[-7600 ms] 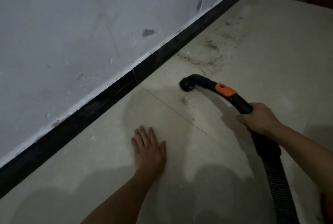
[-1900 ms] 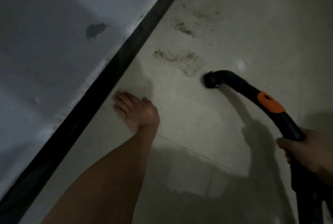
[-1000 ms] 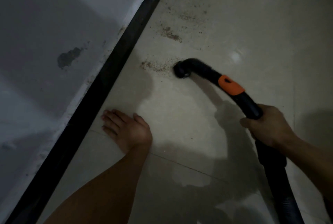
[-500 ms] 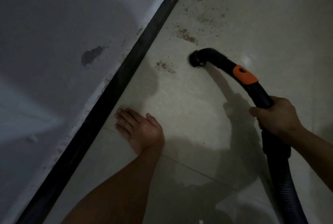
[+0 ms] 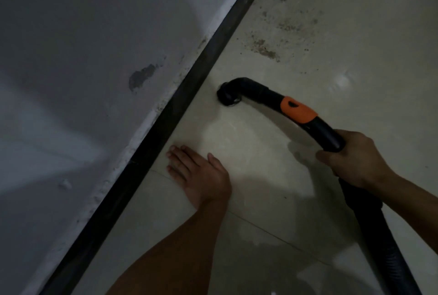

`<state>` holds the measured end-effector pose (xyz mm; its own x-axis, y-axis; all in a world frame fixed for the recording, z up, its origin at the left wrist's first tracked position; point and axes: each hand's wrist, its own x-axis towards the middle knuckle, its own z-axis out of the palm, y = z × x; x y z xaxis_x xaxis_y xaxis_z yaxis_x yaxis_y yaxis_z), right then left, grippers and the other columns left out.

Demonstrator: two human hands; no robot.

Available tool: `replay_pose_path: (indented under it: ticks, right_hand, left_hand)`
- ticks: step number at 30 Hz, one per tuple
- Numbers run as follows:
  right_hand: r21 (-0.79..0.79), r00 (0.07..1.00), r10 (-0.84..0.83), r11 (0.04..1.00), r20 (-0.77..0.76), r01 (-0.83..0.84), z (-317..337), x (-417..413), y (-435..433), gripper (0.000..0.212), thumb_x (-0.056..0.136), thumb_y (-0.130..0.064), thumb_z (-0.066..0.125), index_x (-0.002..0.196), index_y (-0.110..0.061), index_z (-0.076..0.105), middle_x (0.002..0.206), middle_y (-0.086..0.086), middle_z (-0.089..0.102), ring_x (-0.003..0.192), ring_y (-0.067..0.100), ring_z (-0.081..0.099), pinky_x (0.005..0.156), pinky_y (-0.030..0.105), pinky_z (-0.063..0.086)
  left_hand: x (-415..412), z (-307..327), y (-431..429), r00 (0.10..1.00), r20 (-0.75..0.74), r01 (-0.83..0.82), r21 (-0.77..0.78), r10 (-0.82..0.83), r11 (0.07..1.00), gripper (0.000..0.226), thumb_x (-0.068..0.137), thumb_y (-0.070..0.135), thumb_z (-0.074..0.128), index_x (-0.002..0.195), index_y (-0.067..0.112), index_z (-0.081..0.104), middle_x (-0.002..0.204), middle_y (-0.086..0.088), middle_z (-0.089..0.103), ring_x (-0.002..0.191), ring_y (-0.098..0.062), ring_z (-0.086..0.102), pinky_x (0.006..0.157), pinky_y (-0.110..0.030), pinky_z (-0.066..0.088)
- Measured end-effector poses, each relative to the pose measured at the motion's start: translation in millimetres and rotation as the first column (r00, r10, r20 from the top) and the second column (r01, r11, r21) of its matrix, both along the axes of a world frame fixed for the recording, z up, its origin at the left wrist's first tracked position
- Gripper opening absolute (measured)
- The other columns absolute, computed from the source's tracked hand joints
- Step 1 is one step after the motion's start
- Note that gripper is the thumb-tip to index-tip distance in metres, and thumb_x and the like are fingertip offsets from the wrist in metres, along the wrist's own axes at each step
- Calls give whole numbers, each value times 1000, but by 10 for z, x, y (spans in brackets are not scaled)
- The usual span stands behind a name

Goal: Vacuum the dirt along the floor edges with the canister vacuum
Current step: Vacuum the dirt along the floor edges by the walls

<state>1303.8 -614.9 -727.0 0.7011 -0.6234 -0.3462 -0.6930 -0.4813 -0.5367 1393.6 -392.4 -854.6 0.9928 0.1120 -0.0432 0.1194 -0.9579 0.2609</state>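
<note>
The right hand (image 5: 353, 157) is curled round the black vacuum wand (image 5: 317, 128), just below its orange collar (image 5: 297, 112), with the ribbed hose (image 5: 388, 247) trailing off toward the near right. The wand's curved nozzle (image 5: 228, 94) sits mouth-down on the pale floor tile (image 5: 260, 152), near the dark skirting (image 5: 184, 95) but not touching it. The left hand (image 5: 199, 176) lies flat on the floor beside the skirting, fingers straight and close together. Brown dirt (image 5: 265, 49) is scattered on the tile beyond the nozzle, farther along the wall (image 5: 94, 57).
</note>
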Motion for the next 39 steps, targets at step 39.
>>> replay_pose_path:
  ticks: [39]
  right_hand:
    - [70, 960, -238, 966, -147, 250, 336, -2349, -27, 14, 78, 2, 74, 77, -8, 64, 41, 2, 55, 35, 15, 48, 39, 22, 39]
  left_hand:
    - [-30, 215, -168, 894, 27, 448, -30, -447, 894, 41, 91, 24, 52, 123, -2, 51, 130, -25, 49, 123, -37, 41, 106, -46, 29]
